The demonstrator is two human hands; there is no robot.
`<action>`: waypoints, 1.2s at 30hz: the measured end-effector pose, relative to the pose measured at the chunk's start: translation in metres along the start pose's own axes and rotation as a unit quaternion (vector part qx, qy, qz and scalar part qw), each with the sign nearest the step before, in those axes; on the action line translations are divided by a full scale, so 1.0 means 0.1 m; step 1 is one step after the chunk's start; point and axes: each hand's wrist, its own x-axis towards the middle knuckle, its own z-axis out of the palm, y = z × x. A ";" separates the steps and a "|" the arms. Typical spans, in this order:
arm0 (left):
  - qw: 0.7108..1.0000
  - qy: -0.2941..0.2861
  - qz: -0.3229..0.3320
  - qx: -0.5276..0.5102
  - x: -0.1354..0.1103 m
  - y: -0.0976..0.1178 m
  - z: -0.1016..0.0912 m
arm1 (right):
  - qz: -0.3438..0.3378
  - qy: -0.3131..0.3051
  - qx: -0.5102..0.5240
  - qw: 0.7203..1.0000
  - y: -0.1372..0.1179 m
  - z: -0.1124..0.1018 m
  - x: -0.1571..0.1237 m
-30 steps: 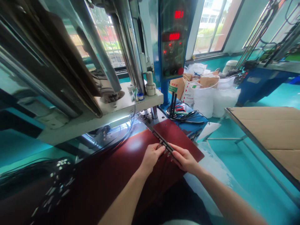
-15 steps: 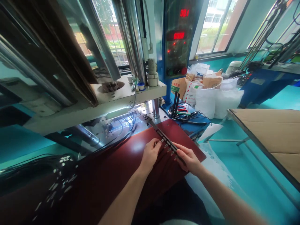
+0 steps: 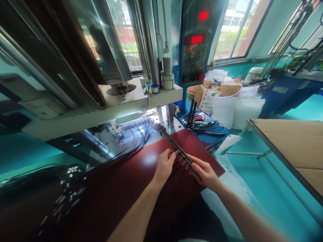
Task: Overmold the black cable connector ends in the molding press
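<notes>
Two bare hands at one narrow black fixture bar [image 3: 176, 148], head view. Bar flat on dark red worktop [image 3: 131, 181], long axis diagonal: far end up-left, at a round pivot just below the press plate [image 3: 121, 101]; near end down-right, toward the body. Small metal-tipped pieces in a row along the bar's left edge.

Left hand [image 3: 164, 166] on the bar's left side, about mid-length, fingers curled, thumb and forefinger tips pressed to the edge beside one small piece; actual pinch on a piece not discernible. Right hand [image 3: 205, 173] at the bar's near end, forefinger stretched along its top, other fingers closed around it in a grasp. Both hands touching the bar: right one at its near end, left one nearer its middle.

Beyond the bar's far end: blue control panel [image 3: 195, 40] with two red digit displays, figures blurred, not legible. Right of the bar: loose black cables [image 3: 202, 123], then white sacks [image 3: 237, 106] and brown bags, red print on one too small to read. Far right of the bar: cardboard sheet [image 3: 290, 144]. Left of the bar: blurred black cable bundle [image 3: 50, 191].
</notes>
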 end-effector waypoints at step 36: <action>0.930 0.141 -0.062 -0.333 -0.32 0.12 -0.39 | 0.033 -0.020 0.021 0.999 -0.03 -0.01 0.01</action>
